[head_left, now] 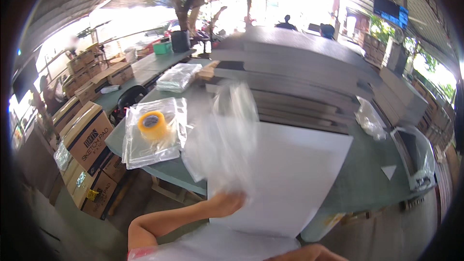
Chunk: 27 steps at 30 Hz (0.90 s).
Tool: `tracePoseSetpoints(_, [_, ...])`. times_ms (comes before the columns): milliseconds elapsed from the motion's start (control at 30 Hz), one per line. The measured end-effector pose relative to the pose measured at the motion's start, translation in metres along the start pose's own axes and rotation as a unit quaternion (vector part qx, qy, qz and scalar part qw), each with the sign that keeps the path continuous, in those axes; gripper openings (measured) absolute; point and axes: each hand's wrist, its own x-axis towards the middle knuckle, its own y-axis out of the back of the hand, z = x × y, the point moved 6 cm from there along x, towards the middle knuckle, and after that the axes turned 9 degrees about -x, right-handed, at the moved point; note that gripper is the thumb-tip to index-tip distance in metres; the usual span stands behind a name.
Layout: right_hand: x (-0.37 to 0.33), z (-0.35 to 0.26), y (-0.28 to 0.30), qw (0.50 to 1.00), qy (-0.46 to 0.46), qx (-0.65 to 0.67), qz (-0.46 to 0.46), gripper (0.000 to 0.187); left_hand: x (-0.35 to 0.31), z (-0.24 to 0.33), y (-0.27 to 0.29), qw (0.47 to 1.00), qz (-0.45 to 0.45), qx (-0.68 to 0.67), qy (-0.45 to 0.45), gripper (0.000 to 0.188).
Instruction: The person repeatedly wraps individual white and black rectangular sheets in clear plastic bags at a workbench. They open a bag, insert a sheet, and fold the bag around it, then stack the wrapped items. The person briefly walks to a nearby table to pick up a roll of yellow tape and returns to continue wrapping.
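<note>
My left hand (229,204) is closed on the lower end of a clear plastic bag (227,135), which stands up from it and is smeared by motion. Below and behind the bag lies a large white board (299,164) on the green table (357,183). At the lower edge my right hand (311,253) shows only in part, its fingers cut off from sight. A whitish, filmy sheet (222,245) spreads along the bottom between my arms; what it is I cannot make out. Left of the bag, a roll of yellow tape (152,122) rests on flat clear plastic bags (133,140).
A tall stack of grey boards (299,77) fills the table's far side. Another bundle of clear bags (179,77) lies at the far left. Brown cartons (87,137) are piled left of the table. A plastic-wrapped dark item (413,157) and crumpled plastic (370,118) lie at the right.
</note>
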Motion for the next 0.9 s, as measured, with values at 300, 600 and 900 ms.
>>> tracePoseSetpoints(300, [-0.006,0.063,0.065,0.932,-0.322,-0.150,0.072,0.054,0.003,0.001,0.109,0.925,0.126,-0.333,0.132,0.024])
tracePoseSetpoints(600, [-0.094,0.056,0.132,0.748,-0.034,0.437,0.499,0.048,-0.074,-0.108,0.081,0.749,0.402,-0.427,0.309,0.019])
tracePoseSetpoints(900, [-0.087,0.073,0.115,0.819,-0.289,0.176,0.464,0.035,-0.120,-0.155,0.075,0.784,0.329,-0.382,0.361,0.023])
